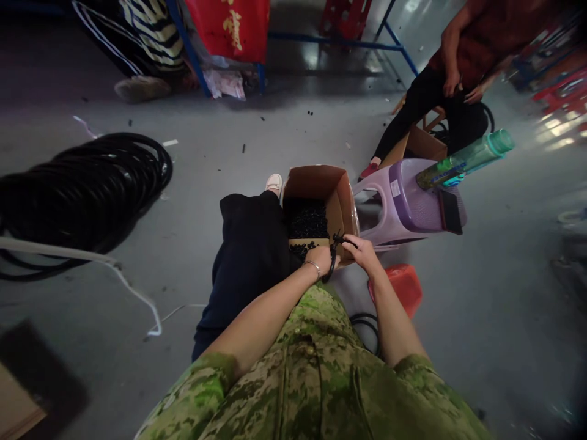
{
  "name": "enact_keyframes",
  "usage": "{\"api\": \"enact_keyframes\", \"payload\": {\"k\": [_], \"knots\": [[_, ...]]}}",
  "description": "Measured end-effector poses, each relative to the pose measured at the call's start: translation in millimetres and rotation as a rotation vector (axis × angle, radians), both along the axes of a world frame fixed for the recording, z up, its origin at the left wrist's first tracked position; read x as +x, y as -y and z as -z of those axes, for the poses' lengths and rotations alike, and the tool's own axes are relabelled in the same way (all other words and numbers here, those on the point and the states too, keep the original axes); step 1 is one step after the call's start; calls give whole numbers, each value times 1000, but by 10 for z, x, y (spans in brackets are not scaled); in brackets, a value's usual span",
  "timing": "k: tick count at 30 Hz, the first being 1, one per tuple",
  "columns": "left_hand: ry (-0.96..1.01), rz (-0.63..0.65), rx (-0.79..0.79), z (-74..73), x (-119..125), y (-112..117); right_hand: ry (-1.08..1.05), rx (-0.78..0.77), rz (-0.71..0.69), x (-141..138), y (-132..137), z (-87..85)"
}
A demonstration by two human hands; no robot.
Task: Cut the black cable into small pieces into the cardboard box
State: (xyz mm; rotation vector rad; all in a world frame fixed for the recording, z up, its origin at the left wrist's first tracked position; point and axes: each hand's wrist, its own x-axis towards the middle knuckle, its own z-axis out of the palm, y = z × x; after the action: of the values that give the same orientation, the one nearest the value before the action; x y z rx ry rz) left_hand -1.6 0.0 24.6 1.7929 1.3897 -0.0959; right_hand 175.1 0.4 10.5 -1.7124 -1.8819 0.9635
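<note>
Hose (331,261), black, looped between hands (342,253).

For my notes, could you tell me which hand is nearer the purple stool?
The right hand, just left of the purple stool. The left hand is farther left, at the cardboard box.

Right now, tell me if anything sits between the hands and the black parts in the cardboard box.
Nothing visible does. The left hand and right hand hold a black cord at the open cardboard box, black parts just beyond.

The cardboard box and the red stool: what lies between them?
In the head view, both hands, left hand and right hand, holding a black cord, lie between cardboard box and red stool.
</note>
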Motion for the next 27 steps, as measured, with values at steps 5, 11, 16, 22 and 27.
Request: {"api": "enact_keyframes", "payload": {"k": [5,11,16,22,27], "knots": [[12,-40,-10,57,-4,-8,61,8,-1,-48,-41,49],[-44,-71,-45,30,-14,-46,153,16,45,-86,-79,194],[-4,-66,-77,30,-18,-65,203,68,120,-126,-35,236],[8,-51,4,94,2,-46,151,176,172,-156,57,222],[48,-44,-32,124,11,-29,236,137,54,-125,56,84]]}}
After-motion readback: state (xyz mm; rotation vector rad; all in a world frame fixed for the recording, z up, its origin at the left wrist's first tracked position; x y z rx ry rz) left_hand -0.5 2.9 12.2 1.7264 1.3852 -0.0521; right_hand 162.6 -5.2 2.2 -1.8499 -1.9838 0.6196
